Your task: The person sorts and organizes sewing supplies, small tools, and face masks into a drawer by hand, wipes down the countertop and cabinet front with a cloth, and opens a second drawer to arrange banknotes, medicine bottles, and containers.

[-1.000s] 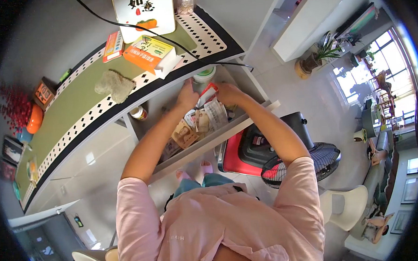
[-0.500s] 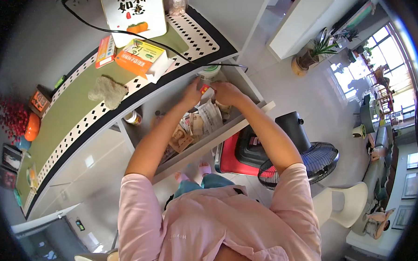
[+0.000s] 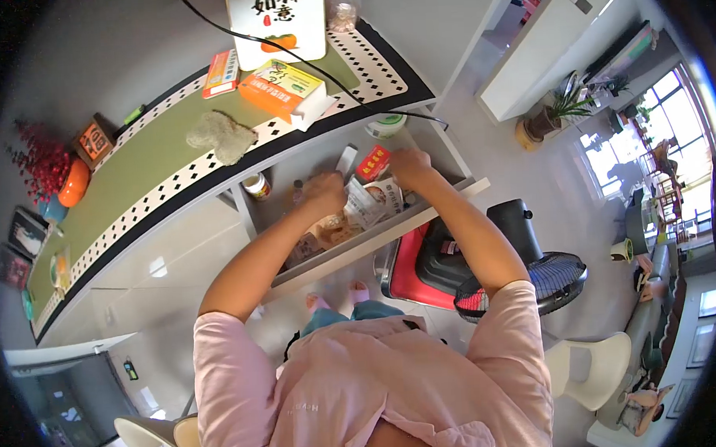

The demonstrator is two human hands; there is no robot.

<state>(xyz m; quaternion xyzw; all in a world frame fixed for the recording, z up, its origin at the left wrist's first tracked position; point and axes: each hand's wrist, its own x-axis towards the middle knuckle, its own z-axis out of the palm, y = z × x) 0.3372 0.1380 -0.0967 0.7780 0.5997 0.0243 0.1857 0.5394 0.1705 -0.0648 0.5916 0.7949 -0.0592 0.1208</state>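
Both of my hands are inside a pulled-out drawer [image 3: 444, 189]. My left hand [image 3: 325, 194] is low among the contents with its fingers curled in; what they hold, if anything, is hidden. A pale grey strip-shaped item [image 3: 345, 158] sticks up just beyond it. My right hand [image 3: 410, 170] is curled at the drawer's right side, close to a small red box [image 3: 373, 163]; its fingertips are hidden. Between the hands lie printed packets [image 3: 365, 205]. A round tub with a green and white lid [image 3: 386, 125] sits at the drawer's back corner.
Above the drawer is a counter with a green mat [image 3: 160, 164], an orange-and-yellow carton [image 3: 282, 91], a fuzzy grey cloth [image 3: 222, 138] and a black cable [image 3: 319, 72]. A small jar [image 3: 256, 185] stands left in the drawer. A fan [image 3: 556, 283] is at the lower right.
My hands have moved apart and nearer my body. The red box, earlier partly covered between them, now shows more fully. The view has shifted, so the counter appears further right.
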